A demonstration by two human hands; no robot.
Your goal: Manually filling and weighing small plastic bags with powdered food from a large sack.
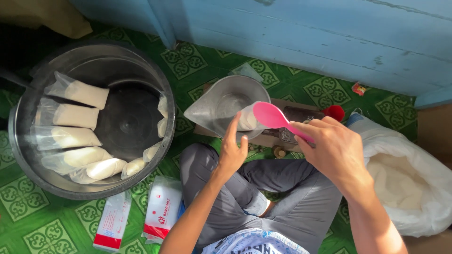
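A person sits cross-legged in grey trousers on a floor (325, 91) covered with glossy green patterned vinyl, facing a pale blue painted wooden wall. The right hand (336, 150) is closed around the handle of a smooth pink plastic spoon (270, 116), whose long axis runs from the hand up and to the left, the oval bowl pointing into the mouth of a small clear plastic bag (247, 120) partly filled with a white grainy substance. The left hand (233, 150) stands upright with fingers extended, steadying that bag from the near side. Bag and spoon sit over a round metal bowl (230, 101) on a flat scale (294, 115) directly ahead of the knees. At the floor's left side a large round metal pot (28, 155) holds many filled, sealed clear packets (77, 91) leaning around its inner wall. At the right, an open white sack (409, 181) holds loose white grains. Flat red-and-white packages (162, 207) lie beside the left knee.
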